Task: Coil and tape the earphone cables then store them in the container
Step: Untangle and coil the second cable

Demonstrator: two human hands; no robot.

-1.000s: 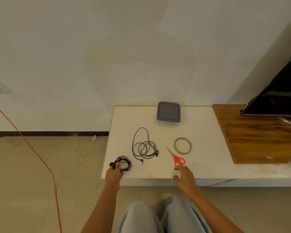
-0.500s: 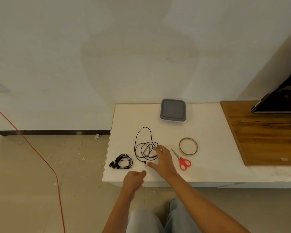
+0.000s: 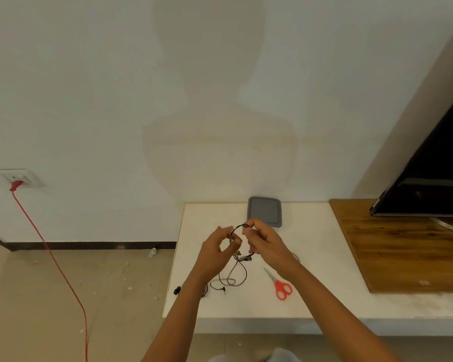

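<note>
**Head view**

- Container: grey, lid on, at the back of the white tabletop against the wall. It serves as the reference for all places below.
- Earphone cable: black. Its upper part is lifted into a loop just in front of the container. The rest hangs down to the tabletop, and the tail and plug lie there, nearer the person.
- Left hand: in front of the container and a little left of it. Thumb and fingers are curled and pinch the left side of the loop.
- Right hand: directly in front of the container. The fingertips pinch the top of the loop and the other fingers are bent.
- Second earphone: far in front and left of the container at the tabletop edge, partly hidden by the left forearm. Whether it is taped cannot be told.
- Scissors: red handles, in front and slightly right of the container, untouched.
- Tape: not clearly visible.

**Step in hand:** judged as the start of coiling this cable. No tape is on it and the container is unopened.

**Next move calls for:** gathering the hanging length into even turns and keeping the plug from snagging, then one hand free to reach for tape.

**Change:** half a second ago the cable lay flat with the right hand spread on it, and the left hand was curled and empty near the front edge. Now both hands hold the cable raised.
</note>
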